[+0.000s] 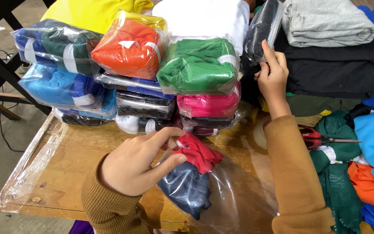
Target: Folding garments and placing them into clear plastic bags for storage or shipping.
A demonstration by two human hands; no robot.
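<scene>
My left hand (137, 162) grips a clear plastic bag (230, 190) that lies on the wooden table (66, 169), holding folded red cloth (198, 152) and dark navy cloth (186, 187) at the bag's mouth. My right hand (272, 78) reaches up and away, fingers closed on the edge of a bagged black garment (260, 30) that leans against the stack of packed clothes. Both arms wear mustard-brown sleeves.
Bagged garments are stacked at the back: orange (128, 47), green (200, 65), pink (208, 105), blue (61, 89). Folded grey (327, 21) and black (338, 65) clothes lie at right. Red-handled scissors (317, 138) rest on loose green, blue and orange cloth at right.
</scene>
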